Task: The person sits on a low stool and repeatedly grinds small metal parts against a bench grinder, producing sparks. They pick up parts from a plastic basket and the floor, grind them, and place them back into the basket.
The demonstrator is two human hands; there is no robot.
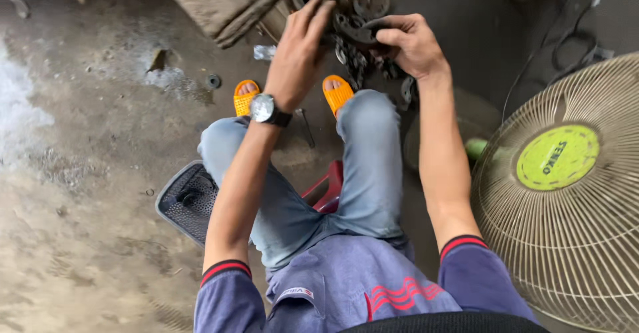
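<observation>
My left hand (297, 52), with a wristwatch (265, 109) on its wrist, reaches forward with fingers spread and touches a dark greasy metal part (355, 28) at the top centre. My right hand (411, 42) is closed on the same dark part from the right side. Below it hangs a cluster of dirty metal pieces (354, 63), perhaps chain or gears; the detail is too blurred to tell. I sit with knees in blue jeans apart and orange sandals (338, 93) on the concrete floor.
A beige electric fan (566, 193) with a green hub stands close on the right. A grey block or casing (229, 0) lies at the top. A dark mesh basket (186, 200) and red stool (327, 188) sit under my legs. Cables (566, 40) run at top right.
</observation>
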